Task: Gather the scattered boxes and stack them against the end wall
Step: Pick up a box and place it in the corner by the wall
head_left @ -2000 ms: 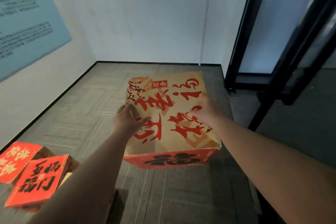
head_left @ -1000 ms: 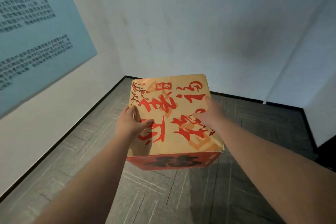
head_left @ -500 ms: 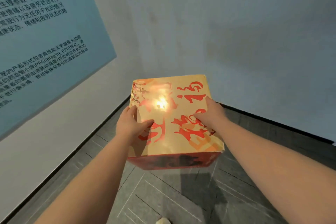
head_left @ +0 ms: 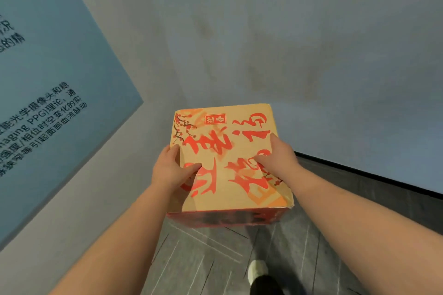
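Cardboard box [head_left: 227,158], tan with red lettering, held above the floor [head_left: 215,258] near the end wall [head_left: 287,43]. Left hand [head_left: 171,170] and right hand [head_left: 278,154] clamp opposite sides, thumbs on top. Risk: side-only squeeze could let it slip during lowering.

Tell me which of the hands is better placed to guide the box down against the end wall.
Neither alone, I think. The left hand grips the box at its left edge and the right hand at its right edge, so both should lower it together toward the end wall.
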### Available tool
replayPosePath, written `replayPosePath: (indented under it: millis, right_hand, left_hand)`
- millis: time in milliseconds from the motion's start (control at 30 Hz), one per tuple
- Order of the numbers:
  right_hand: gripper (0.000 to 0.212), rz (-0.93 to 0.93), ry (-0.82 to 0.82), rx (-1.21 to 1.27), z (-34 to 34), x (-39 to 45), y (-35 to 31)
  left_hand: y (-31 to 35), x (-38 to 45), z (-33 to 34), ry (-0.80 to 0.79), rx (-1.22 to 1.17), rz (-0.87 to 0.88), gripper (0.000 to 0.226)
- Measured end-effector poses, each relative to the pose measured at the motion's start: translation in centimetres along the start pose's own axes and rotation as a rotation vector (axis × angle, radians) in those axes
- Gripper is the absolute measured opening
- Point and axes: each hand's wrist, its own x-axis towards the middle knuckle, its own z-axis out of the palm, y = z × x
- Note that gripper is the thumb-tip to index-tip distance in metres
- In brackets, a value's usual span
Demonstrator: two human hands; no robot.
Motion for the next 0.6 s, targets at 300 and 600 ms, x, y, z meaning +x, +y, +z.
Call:
replayPosePath:
  millis: [300,600]
  right_hand:
    - [0.051,0.126,-0.008,0.007,9.5,21.2,-2.7]
    - [0.055,0.301,0.090,-0.008,18.2,34.3,-3.6]
  left_hand:
    - [-3.8,24.0,2.0,-0.085,0.022,-0.004,0.074]
    - [-10.2,43.7,7.0,-0.266,0.025,0.087,0.074]
